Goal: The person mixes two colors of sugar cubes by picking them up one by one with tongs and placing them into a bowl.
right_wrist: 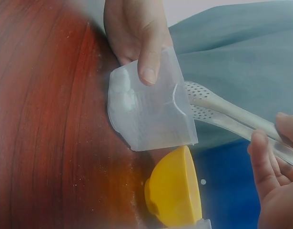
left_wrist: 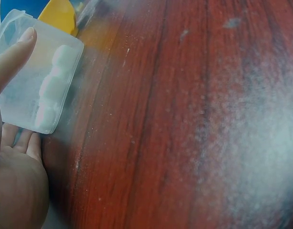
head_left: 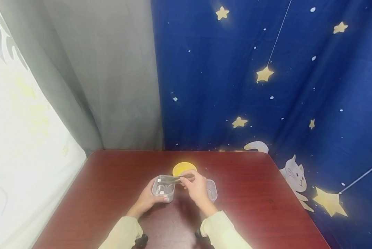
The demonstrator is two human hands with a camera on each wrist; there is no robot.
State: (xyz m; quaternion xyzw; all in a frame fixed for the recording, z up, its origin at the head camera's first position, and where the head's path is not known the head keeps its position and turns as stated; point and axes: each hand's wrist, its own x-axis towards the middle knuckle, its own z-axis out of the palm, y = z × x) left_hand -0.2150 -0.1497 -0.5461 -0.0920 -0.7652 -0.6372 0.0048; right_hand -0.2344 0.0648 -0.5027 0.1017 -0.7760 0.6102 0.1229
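Our left hand (head_left: pixel 146 197) grips the tub (right_wrist: pixel 158 114); our right hand (head_left: pixel 196 188) pinches the tongs (right_wrist: pixel 234 112), tips at the tub's mouth, long axis roughly parallel to the table's (head_left: pixel 251 193) far edge. White lumps (left_wrist: pixel 52 87) lie at the tub's bottom, nearer our left hand.

3 white lumps (left_wrist: pixel 51 88) lie in the translucent container (left_wrist: pixel 17 90) the left fingers (left_wrist: pixel 34 147) hold.

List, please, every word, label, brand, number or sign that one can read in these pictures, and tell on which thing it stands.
None: no text can be read on the clear container, metal tongs, yellow bowl or table.
The blue curtain shows printed stars and a cat, but no readable letters or numbers.
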